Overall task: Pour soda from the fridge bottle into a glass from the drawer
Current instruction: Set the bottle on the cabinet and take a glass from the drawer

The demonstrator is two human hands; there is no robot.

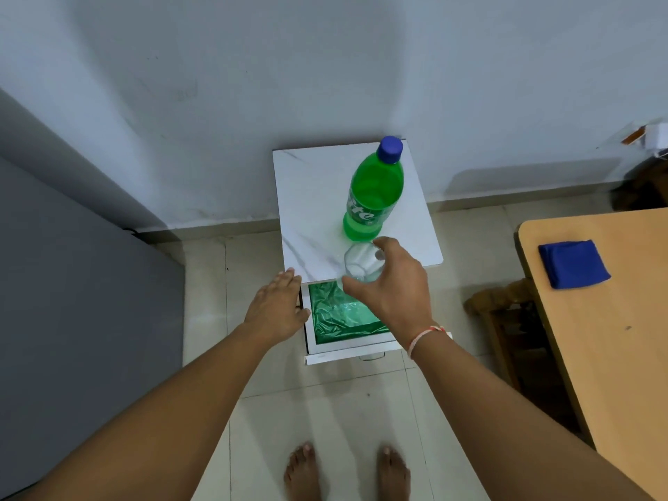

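Observation:
A green soda bottle (374, 191) with a blue cap stands upright on the white marble top of a small cabinet (311, 197). Just in front of the bottle, my right hand (392, 285) grips a clear glass (358, 263) from above, thumb on its near side and fingers on its far side, at the top's front edge. Below it the cabinet's drawer (347, 347) stands pulled out, lined with shiny green foil. My left hand (276, 307) lies flat with straight fingers at the drawer's left side, fingertips touching the cabinet top's front left corner.
A grey fridge (72, 283) fills the left side. A wooden table (614, 320) with a folded blue cloth (573, 263) stands at the right, a dark wooden chair (506, 320) beside it. My bare feet stand on the tiled floor below the drawer.

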